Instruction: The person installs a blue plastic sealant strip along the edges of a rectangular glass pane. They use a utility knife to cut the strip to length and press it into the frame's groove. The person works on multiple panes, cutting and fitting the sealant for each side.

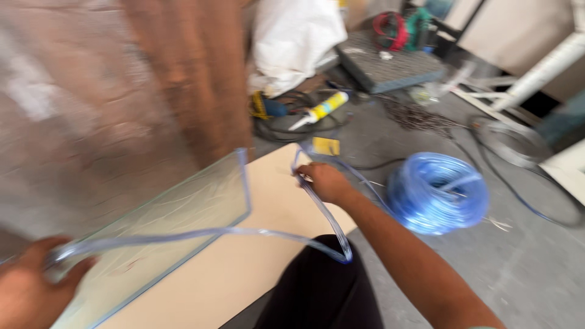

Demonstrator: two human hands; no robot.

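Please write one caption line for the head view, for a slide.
Left hand and right hand stretch clear tubing over a glass pane on a board, blue coil nearby.

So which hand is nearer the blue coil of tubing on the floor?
The right hand. It grips the clear tube on the board, just left of the blue coil. The left hand holds the tube's other end, far off at the glass pane.

glass pane [177, 213] lies on the board [244, 268], toward its left. tubing [244, 233] runs from the left hand [27, 292] across pane and board to the right hand [326, 181]. tubing coil [437, 192] on the floor [524, 268], right of the board; sealant tube [322, 109] behind.
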